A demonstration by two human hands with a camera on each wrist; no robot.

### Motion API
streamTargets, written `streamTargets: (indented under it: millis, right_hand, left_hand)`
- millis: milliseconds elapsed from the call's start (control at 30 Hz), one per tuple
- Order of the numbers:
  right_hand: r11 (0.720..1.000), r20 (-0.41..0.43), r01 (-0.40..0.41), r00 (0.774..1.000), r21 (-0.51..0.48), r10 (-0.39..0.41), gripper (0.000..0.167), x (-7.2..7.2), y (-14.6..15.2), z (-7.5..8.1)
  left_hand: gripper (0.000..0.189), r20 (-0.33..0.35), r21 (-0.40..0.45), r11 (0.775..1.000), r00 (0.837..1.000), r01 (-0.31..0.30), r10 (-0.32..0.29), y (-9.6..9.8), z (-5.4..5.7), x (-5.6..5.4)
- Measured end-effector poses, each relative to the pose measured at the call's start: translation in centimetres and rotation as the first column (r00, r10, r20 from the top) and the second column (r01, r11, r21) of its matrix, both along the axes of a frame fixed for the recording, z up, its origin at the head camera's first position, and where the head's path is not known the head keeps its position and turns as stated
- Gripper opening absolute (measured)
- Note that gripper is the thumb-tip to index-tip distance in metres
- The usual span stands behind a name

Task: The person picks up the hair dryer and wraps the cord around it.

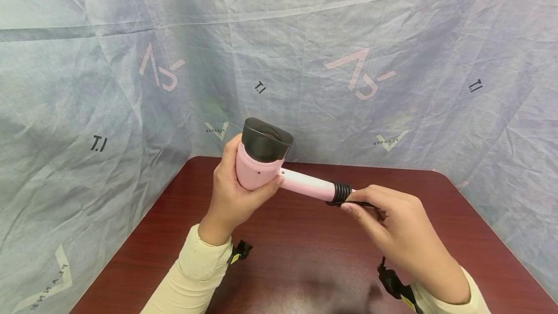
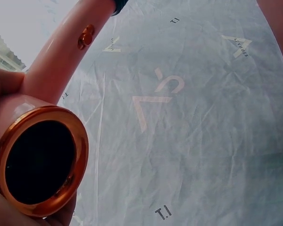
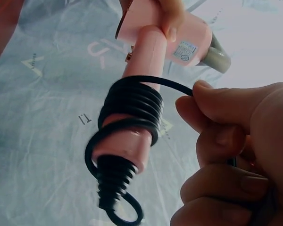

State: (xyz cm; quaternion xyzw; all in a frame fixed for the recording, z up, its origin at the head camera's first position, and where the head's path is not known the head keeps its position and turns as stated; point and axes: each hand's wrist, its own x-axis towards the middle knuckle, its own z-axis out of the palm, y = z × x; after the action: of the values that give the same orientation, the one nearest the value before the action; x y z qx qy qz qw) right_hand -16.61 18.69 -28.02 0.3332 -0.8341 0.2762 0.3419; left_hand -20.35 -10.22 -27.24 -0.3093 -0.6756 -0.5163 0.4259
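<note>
A pink hair dryer point(image 1: 258, 173) with a black nozzle point(image 1: 267, 140) is held above the table, its handle point(image 1: 309, 185) pointing right. My left hand point(image 1: 235, 193) grips the dryer's body, thumb near the base of the handle. The copper-coloured rear ring point(image 2: 80, 150) shows in the left wrist view. A black cord point(image 3: 132, 106) is wound in several turns round the lower handle. My right hand point(image 1: 401, 227) pinches the cord between thumb and forefinger beside these turns, the other fingers curled over more cord. A small loop hangs by the ribbed cord sleeve point(image 3: 114, 179).
Below the hands lies a dark red wooden tabletop point(image 1: 301, 256). Grey printed cloth point(image 1: 296, 62) hangs behind the table and along both sides. Black straps with small devices point(image 1: 392, 282) are on both wrists.
</note>
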Motion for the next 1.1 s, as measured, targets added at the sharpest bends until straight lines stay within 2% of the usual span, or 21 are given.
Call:
streamTargets:
  millis: [267,467,533,633,667,800,900,1100]
  right_hand:
    - [1.0,-0.008,0.015,1.0,0.011,-0.015,0.031,0.0,0.6,0.5]
    - [1.0,-0.068,0.031,0.997,-0.004,-0.032,0.037,0.3,1.4,1.1]
    - [0.999,-0.091,0.033,0.995,-0.005,-0.033,0.035,0.3,1.6,1.3]
    - [0.999,-0.143,0.027,0.989,-0.018,-0.03,0.016,0.3,1.8,1.5]
    - [0.999,-0.162,0.028,0.986,-0.022,-0.031,0.017,0.3,1.8,1.6]
    - [0.999,-0.243,0.043,0.969,-0.032,-0.049,0.047,0.2,1.6,1.8]
    - [0.998,-0.272,0.054,0.96,-0.034,-0.061,0.049,0.0,1.7,1.8]
    - [0.998,-0.305,0.001,0.952,-0.058,-0.019,0.045,-0.7,2.3,1.5]
  left_hand:
    - [0.079,-0.011,-0.046,0.999,1.0,-0.029,0.029,-0.2,0.0,0.0]
    - [0.082,-0.012,-0.072,0.997,0.999,-0.036,0.036,-0.8,-1.3,-1.5]
    - [0.083,-0.011,-0.079,0.996,0.999,-0.044,0.044,-1.0,-1.7,-2.0]
    - [0.084,-0.005,-0.086,0.995,0.999,-0.047,0.047,-1.2,-2.1,-2.4]
    - [0.084,-0.001,-0.088,0.995,0.999,-0.047,0.047,-1.2,-2.2,-2.5]
    - [0.085,0.021,-0.095,0.995,0.999,-0.038,0.04,-1.3,-2.2,-2.5]
    - [0.086,0.041,-0.101,0.994,0.999,-0.031,0.035,-1.4,-2.1,-2.4]
    - [0.087,0.082,-0.117,0.993,0.997,0.009,0.001,-1.5,-2.1,-2.4]
